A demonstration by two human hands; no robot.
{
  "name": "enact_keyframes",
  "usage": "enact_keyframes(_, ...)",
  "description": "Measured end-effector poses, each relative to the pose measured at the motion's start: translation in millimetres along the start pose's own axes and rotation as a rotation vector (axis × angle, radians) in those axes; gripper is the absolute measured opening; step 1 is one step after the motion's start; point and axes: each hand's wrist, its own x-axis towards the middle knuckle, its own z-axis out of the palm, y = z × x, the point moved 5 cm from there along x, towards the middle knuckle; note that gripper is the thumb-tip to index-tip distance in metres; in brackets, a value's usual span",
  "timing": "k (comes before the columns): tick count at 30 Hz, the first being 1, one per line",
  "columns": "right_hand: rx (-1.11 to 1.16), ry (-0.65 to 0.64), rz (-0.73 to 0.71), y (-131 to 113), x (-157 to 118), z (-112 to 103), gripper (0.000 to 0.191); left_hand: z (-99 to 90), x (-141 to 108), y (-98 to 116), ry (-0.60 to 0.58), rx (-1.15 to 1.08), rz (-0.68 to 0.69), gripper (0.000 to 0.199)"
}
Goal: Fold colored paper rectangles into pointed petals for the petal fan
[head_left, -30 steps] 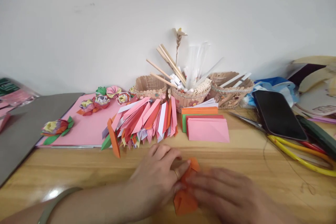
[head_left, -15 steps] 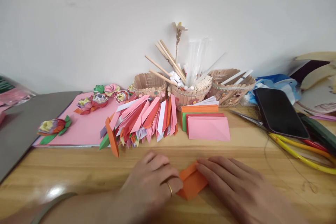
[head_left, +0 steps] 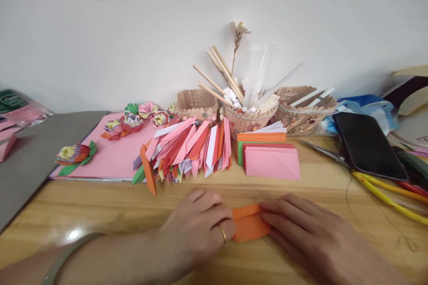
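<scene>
A small orange paper (head_left: 251,226) lies between my hands near the table's front, with a folded strip along its upper edge. My left hand (head_left: 203,227), wearing a gold ring, has curled fingers closed on the paper's left end. At the right end, the fingertips of my right hand (head_left: 301,227) press together on the upper corner. Both thumbs are mostly hidden. Just beyond are a stack of pink paper rectangles (head_left: 272,163) and a pile of folded colored paper pieces (head_left: 187,147).
Three wooden-stick baskets (head_left: 250,119) stand against the wall, holding sticks and markers. Paper flowers (head_left: 73,153) rest on a pink sheet (head_left: 110,160) at left. At right lie a black phone (head_left: 369,146) and yellow-handled scissors (head_left: 384,193).
The orange paper has turned from a tilt to nearly level between my hands. My right fingers have drawn closer together at its right end. The whole view has shifted slightly.
</scene>
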Motion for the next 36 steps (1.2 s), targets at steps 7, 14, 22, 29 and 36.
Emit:
enact_keyframes(7, 0.339, -0.192, 0.188, 16.4, -5.9, 12.9, 0.025, -1.6, -0.8, 2.2, -0.008, -0.081, -0.133, 0.007)
enact_keyframes(14, 0.472, -0.190, 0.296, 22.0, -1.2, 12.9, 0.021, -0.7, -4.5, 4.8, 0.018, -0.105, -0.199, 0.009)
enact_keyframes(22, 0.461, -0.158, 0.348, 21.9, 2.0, 17.5, 0.016, 1.4, -2.4, 1.4, 0.024, -0.210, -0.357, 0.009)
enact_keyframes(29, 0.462, -0.155, 0.404, 19.7, 0.4, 21.0, 0.020, 4.5, -1.3, -3.9, -0.032, -0.278, -0.405, 0.011)
enact_keyframes(36, 0.422, -0.124, 0.403, 19.6, 0.6, 23.9, 0.020, 9.9, -2.2, -5.9, -0.086, -0.248, -0.436, 0.011)
